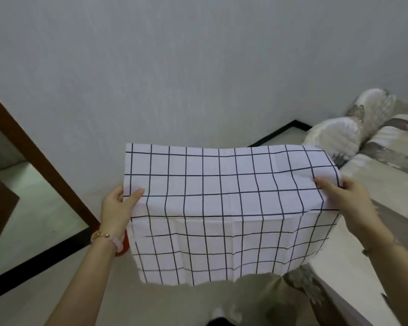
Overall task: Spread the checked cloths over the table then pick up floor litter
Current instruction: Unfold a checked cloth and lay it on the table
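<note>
Status: one checked cloth [222, 196] is held out flat at waist level, its near part folded over a straight crease and hanging down in front. The surface beneath it is fully hidden, so whether the cloth already rests on it cannot be told.

Hands: the left hand [117, 205] pinches the left edge with the thumb on top. The right hand [349, 196] grasps the right edge in the same way.

Progress, as a judgement: spreading is early. Only this cloth is in view, its edges are not yet released, and the litter step has not begun.

Clearances:
- Far edge: near the wall [198, 67], with little room to push forward
- Right edge: just beside the bed [386, 184] and its pillows [335, 135]
- Left edge: open floor [45, 220] out to the brown door frame [33, 156]
- A red object [125, 245] shows under the left wrist; what it is cannot be told
</note>
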{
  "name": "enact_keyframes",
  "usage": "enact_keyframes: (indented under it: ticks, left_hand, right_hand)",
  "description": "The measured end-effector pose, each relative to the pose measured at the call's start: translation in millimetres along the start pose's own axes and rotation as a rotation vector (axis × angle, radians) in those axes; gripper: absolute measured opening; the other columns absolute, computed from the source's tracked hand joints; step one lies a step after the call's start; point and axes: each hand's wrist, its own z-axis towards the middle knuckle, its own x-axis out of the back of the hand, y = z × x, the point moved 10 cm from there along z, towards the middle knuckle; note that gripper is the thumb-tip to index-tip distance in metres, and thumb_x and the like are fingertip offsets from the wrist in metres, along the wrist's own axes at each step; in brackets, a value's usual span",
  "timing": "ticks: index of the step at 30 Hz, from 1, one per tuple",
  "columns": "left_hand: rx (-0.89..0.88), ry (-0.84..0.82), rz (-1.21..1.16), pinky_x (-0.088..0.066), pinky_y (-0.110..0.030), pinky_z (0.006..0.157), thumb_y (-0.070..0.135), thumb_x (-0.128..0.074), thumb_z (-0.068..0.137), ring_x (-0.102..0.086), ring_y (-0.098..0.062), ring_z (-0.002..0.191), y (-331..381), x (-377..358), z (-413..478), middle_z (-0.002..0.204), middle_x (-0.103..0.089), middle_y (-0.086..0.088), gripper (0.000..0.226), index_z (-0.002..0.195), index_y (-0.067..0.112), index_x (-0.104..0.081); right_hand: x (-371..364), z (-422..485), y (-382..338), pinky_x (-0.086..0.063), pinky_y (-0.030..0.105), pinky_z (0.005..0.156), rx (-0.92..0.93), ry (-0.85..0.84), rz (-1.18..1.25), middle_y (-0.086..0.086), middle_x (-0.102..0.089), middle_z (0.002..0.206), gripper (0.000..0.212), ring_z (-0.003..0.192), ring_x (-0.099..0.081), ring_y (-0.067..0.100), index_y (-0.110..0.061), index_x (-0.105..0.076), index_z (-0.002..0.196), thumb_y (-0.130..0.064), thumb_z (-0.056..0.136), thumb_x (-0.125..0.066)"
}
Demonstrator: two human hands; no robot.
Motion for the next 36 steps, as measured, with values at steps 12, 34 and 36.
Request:
enact_keyframes:
  ticks: [12,34,36]
  left_hand:
    - [-0.068,-0.187,-0.034,-0.047,-0.022,0.073,0.005,-0.065,0.084,-0.059,-0.012,0.077,24,-205,208,0.080,-0.065,0.001,0.014,0.077,0.018,-0.065]
    - [-0.552,-1.518,0.160,-0.031,-0.024,0.062,0.018,-0.047,0.095,-0.040,-0.016,0.074,141,-902,95,0.076,-0.048,-0.007,0.025,0.080,0.004,-0.061]
    - [-0.650,-1.620,0.211,-0.025,-0.024,0.054,0.017,-0.050,0.093,-0.035,-0.016,0.068,141,-944,53,0.070,-0.041,-0.009,0.029,0.071,-0.001,-0.056]
  right_hand:
    - [45,159,20,-0.030,0.024,0.056,0.025,0.333,-0.038,-0.001,-0.044,0.060,0.027,0.054,-0.038,0.007,-0.014,-0.052,0.065,-0.025,0.086,-0.064]
    - [263,-24,100,-0.027,0.029,0.059,-0.478,1.653,-0.059,0.034,-0.051,0.073,0.048,0.066,-0.040,0.030,0.017,-0.056,0.081,-0.030,0.081,-0.063]
    - [252,-37,112,-0.031,0.031,0.063,-0.545,1.749,0.036,0.029,-0.049,0.073,0.041,0.070,-0.042,0.025,0.008,-0.056,0.077,-0.031,0.086,-0.063]
